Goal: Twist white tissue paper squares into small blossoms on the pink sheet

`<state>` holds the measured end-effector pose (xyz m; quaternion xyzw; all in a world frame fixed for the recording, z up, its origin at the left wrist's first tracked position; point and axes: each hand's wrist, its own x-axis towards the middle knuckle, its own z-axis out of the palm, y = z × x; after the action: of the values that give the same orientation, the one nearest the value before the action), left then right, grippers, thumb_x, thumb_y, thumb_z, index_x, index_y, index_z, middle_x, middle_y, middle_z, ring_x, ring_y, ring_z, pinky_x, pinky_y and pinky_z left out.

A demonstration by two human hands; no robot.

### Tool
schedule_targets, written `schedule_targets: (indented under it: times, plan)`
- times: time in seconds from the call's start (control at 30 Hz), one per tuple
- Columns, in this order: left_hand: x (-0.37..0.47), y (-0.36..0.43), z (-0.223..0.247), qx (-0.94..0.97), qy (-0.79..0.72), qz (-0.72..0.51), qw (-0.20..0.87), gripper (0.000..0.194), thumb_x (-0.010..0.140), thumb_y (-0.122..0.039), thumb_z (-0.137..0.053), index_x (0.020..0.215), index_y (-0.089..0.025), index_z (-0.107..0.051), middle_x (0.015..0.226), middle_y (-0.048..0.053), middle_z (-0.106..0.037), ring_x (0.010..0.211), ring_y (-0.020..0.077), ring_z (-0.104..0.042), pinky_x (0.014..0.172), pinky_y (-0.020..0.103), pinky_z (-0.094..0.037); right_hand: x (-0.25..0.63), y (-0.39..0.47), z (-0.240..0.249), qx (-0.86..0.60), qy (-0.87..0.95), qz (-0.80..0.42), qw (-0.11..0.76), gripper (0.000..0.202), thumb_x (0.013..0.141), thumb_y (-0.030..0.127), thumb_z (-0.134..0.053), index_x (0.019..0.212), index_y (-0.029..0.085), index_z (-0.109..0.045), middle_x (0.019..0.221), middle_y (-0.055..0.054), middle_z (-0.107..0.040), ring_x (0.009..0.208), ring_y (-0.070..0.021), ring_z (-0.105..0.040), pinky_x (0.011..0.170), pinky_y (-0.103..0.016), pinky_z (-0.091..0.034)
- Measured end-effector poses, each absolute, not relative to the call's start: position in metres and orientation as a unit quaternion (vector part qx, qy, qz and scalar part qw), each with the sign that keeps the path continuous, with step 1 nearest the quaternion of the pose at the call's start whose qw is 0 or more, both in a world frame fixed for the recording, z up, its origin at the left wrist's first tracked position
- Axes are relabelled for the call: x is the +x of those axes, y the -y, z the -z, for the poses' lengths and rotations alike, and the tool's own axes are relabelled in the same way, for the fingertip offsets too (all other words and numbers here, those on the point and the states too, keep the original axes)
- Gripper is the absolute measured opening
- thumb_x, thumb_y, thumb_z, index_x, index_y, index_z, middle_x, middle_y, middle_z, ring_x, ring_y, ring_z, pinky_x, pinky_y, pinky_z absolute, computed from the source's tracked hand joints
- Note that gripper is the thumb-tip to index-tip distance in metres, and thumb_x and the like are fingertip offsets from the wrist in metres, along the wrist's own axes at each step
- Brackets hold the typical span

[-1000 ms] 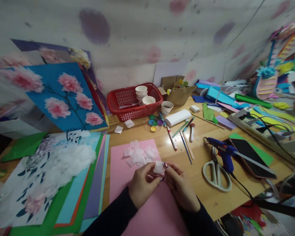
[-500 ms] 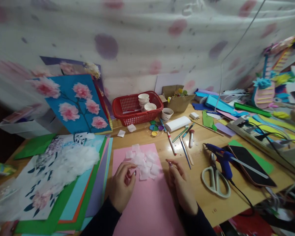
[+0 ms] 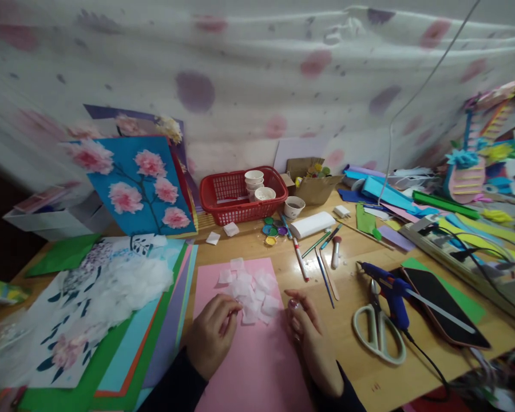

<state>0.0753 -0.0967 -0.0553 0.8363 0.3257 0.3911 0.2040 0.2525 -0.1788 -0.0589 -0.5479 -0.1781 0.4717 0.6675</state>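
Small white tissue-paper squares (image 3: 251,292) lie in a loose, overlapping heap on the upper part of a pink paper sheet (image 3: 249,366). At the heap's lower left is my left hand (image 3: 212,335), thumb and fingers drawn together; whatever they may pinch is hidden. My right hand (image 3: 309,335) hovers over the sheet's right edge, fingers loosely bent and the index finger apart from the thumb, with nothing visible in it. Two more folded white squares, one of them a tissue square (image 3: 213,238), sit beyond the sheet.
A red basket (image 3: 240,214) with paper cups stands at the back. Scissors (image 3: 380,332), a blue glue gun (image 3: 388,286) and a phone (image 3: 446,309) lie right, near brushes and a marker (image 3: 300,258). Colored sheets and white fluff (image 3: 133,283) cover the left. A flower picture (image 3: 133,183) leans behind.
The view has tilted slightly upward. My left thumb has closed toward its fingers, and my right thumb has moved away from the index fingertip. The tissue squares look the same.
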Motion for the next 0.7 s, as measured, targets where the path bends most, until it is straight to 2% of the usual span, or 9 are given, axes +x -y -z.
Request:
schedule_targets:
  times: [0.1,0.17,0.23,0.3,0.4,0.57,0.7]
  plan:
    - [0.078,0.097,0.055,0.859,-0.305,-0.383,0.148,0.017,0.084,-0.009,-0.047,0.091,-0.017,-0.06,0.084,0.005,-0.065,0.081,0.0163,-0.06,0.074,0.028,-0.048,0.251,0.176,0.056,-0.479,0.132,-0.53,0.687,0.028,0.067,0.027,-0.066,0.094,0.02,-0.065,0.071,0.001,-0.053,0.058,-0.0108,-0.046,0.056,-0.024,-0.038]
    - [0.078,0.096,0.053,0.887,-0.278,-0.363,0.068,0.016,0.083,-0.01,-0.049,0.089,-0.017,-0.061,0.075,0.003,-0.063,0.071,0.017,-0.057,0.067,0.03,-0.045,0.251,0.176,0.056,-0.452,0.133,-0.554,0.687,0.028,0.06,0.018,-0.065,0.088,0.019,-0.067,0.074,-0.001,-0.056,0.06,-0.0113,-0.047,0.056,-0.024,-0.037]
    - [0.078,0.094,0.052,0.904,-0.251,-0.346,-0.018,0.012,0.082,-0.012,-0.052,0.078,-0.018,-0.062,0.06,0.001,-0.057,0.057,0.0162,-0.051,0.057,0.031,-0.038,0.25,0.177,0.058,-0.447,0.151,-0.567,0.675,0.025,0.058,0.014,-0.062,0.083,0.018,-0.068,0.067,0.0,-0.056,0.057,-0.0107,-0.046,0.055,-0.023,-0.035]
    - [0.077,0.093,0.05,0.904,-0.228,-0.355,-0.071,0.02,0.08,-0.014,-0.054,0.061,-0.019,-0.057,0.047,-0.001,-0.048,0.047,0.0149,-0.043,0.049,0.032,-0.029,0.25,0.178,0.06,-0.45,0.173,-0.577,0.659,0.017,0.061,0.015,-0.06,0.076,0.017,-0.067,0.057,0.001,-0.053,0.053,-0.0098,-0.042,0.051,-0.022,-0.032]
    - [0.075,0.093,0.047,0.893,-0.207,-0.39,-0.089,0.036,0.078,-0.015,-0.055,0.045,-0.02,-0.044,0.039,-0.002,-0.039,0.041,0.0136,-0.035,0.046,0.034,-0.02,0.248,0.178,0.062,-0.464,0.203,-0.605,0.615,0.009,0.064,0.02,-0.058,0.07,0.016,-0.064,0.053,0.002,-0.051,0.046,-0.0086,-0.038,0.045,-0.021,-0.026]
    - [0.075,0.095,0.044,0.888,-0.202,-0.406,-0.082,0.033,0.076,-0.011,-0.053,0.045,-0.019,-0.044,0.037,-0.003,-0.038,0.041,0.0119,-0.032,0.045,0.033,-0.017,0.243,0.172,0.058,-0.518,0.247,-0.624,0.53,0.009,0.069,0.023,-0.055,0.069,0.016,-0.061,0.054,0.002,-0.05,0.047,-0.0087,-0.037,0.047,-0.022,-0.025]
    - [0.075,0.1,0.046,0.877,-0.238,-0.412,-0.063,0.033,0.076,-0.011,-0.054,0.046,-0.019,-0.042,0.037,-0.005,-0.037,0.04,0.0098,-0.032,0.045,0.03,-0.019,0.242,0.163,0.057,-0.535,0.244,-0.631,0.507,0.007,0.069,0.021,-0.055,0.067,0.016,-0.059,0.055,0.002,-0.049,0.05,-0.0094,-0.037,0.05,-0.022,-0.025]
